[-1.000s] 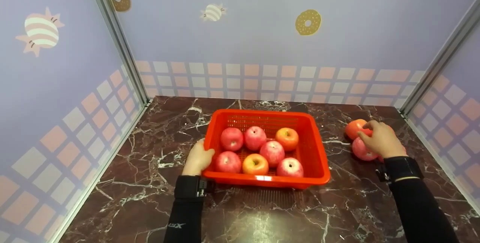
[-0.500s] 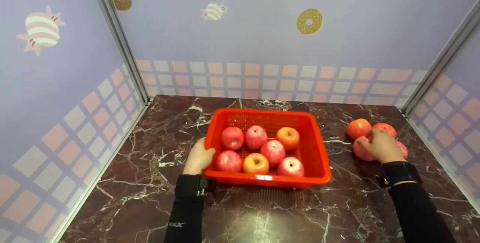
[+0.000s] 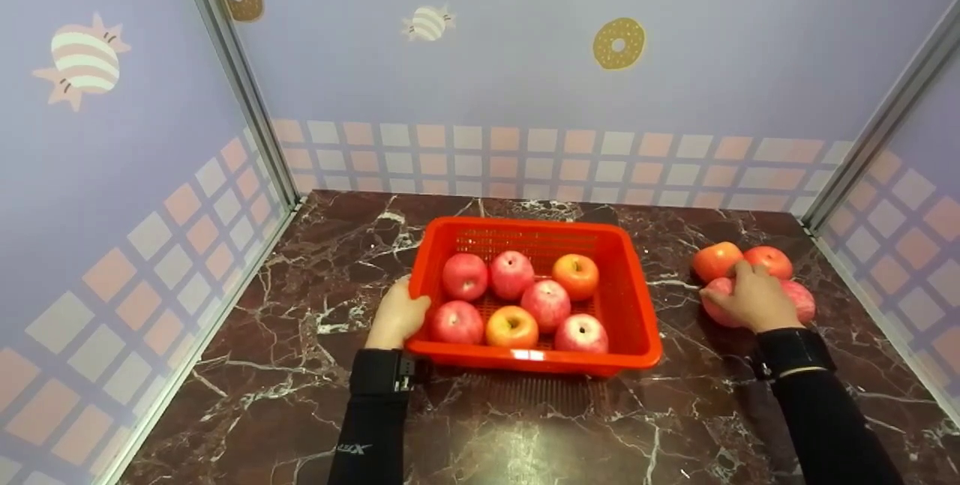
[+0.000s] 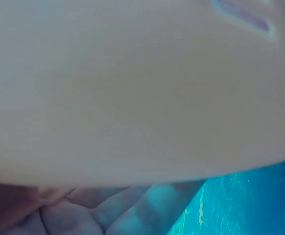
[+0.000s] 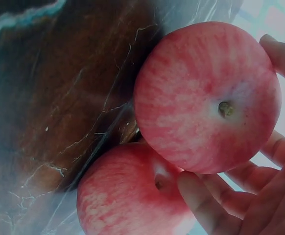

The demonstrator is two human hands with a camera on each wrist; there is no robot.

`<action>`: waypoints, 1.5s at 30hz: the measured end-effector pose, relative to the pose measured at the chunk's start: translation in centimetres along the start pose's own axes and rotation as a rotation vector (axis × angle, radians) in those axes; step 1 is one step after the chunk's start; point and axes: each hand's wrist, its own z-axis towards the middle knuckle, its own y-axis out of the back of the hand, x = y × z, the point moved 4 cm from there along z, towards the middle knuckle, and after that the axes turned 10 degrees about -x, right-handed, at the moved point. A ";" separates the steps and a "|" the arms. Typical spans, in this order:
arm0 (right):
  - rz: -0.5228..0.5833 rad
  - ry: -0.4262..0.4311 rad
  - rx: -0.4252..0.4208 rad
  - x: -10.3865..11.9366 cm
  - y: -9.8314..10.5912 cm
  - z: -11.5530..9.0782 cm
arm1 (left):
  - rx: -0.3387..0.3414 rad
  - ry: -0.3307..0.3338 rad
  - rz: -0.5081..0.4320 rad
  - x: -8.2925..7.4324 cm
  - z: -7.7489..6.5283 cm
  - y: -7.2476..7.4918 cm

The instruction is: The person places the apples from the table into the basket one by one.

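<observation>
My left hand [image 3: 400, 314] grips the left rim of a red plastic basket [image 3: 646, 312], its thumb over the edge. Inside the basket lie several red and yellow-orange apples [image 3: 512, 327]. At the right, my right hand [image 3: 763, 300] holds the near-left pink-red apple [image 3: 718, 300] of a small group. The right wrist view shows that apple [image 5: 201, 98] stem end toward the camera, between thumb and fingers [image 5: 206, 205], with another apple [image 5: 128, 196] close against it. A pale, blurred surface fills most of the left wrist view, above part of the left hand [image 4: 128, 210].
Beyond and beside the right hand sit an orange-red apple [image 3: 718, 261], a red apple [image 3: 770, 262] and a pink apple [image 3: 799, 300]. The dark marbled tabletop [image 3: 300, 410] is bounded by patterned panels [image 3: 525, 95] at the back and both sides.
My right hand has come from over the back apples to the near-left one and taken hold of it; that apple has shifted slightly left and nearer. The left hand and basket stay put.
</observation>
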 end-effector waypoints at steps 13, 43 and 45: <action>0.049 -0.021 0.012 0.1 -0.9 -0.5 | -0.018 -0.023 0.011 0.0 0.0 0.1; 0.079 -0.087 0.042 -0.3 -2.2 -0.7 | -0.009 -0.011 0.003 0.0 0.1 0.0; 0.079 -0.083 0.040 -0.3 -2.2 -0.7 | -0.007 -0.011 0.004 0.0 0.1 0.0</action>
